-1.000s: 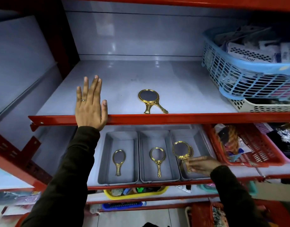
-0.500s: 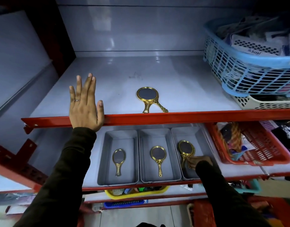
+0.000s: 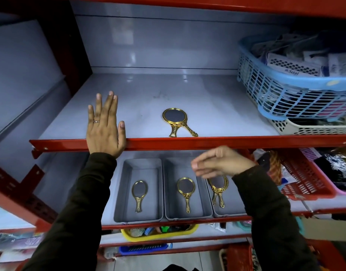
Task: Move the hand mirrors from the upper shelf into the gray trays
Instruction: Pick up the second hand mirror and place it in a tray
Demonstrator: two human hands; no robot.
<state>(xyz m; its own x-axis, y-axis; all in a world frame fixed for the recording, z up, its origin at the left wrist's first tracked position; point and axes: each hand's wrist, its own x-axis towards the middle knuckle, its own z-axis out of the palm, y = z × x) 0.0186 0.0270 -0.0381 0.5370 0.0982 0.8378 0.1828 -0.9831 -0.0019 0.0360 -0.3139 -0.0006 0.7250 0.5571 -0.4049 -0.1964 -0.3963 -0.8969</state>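
Hand mirrors (image 3: 175, 119), gold-framed, lay stacked on the upper shelf (image 3: 217, 114) near its red front lip; two handles showed beneath one oval head, so probably two pieces overlapped. The glass faced up. The long axis ran front to back, head toward the rear wall, handles toward the viewer, one handle splayed to the right. Judged from appearance, each piece was light, rigid and thin, with a breakable glass and a smooth, possibly slippery frame; the ornate handle, projecting toward the shelf edge, offered the natural place to take hold, a pinch there sparing the glass.

On the shelf below stood three gray trays. The left tray (image 3: 119, 192) held one mirror (image 3: 139, 192), the middle tray (image 3: 168, 192) one (image 3: 186, 189), and the right tray (image 3: 231, 209) apparently two overlapped (image 3: 219, 185), all with handles pointing forward.

The right hand (image 3: 222, 163) hovered above the middle and right trays, just under the upper shelf's lip, blurred; its fingers (image 3: 199, 165) lay loosely together, pointing left, and held nothing. The left hand (image 3: 104, 126) lay flat over the shelf lip, well left of the stacked mirrors, fingers extended, nearly together and empty. A blue basket (image 3: 285, 94) occupied the upper shelf's right end.
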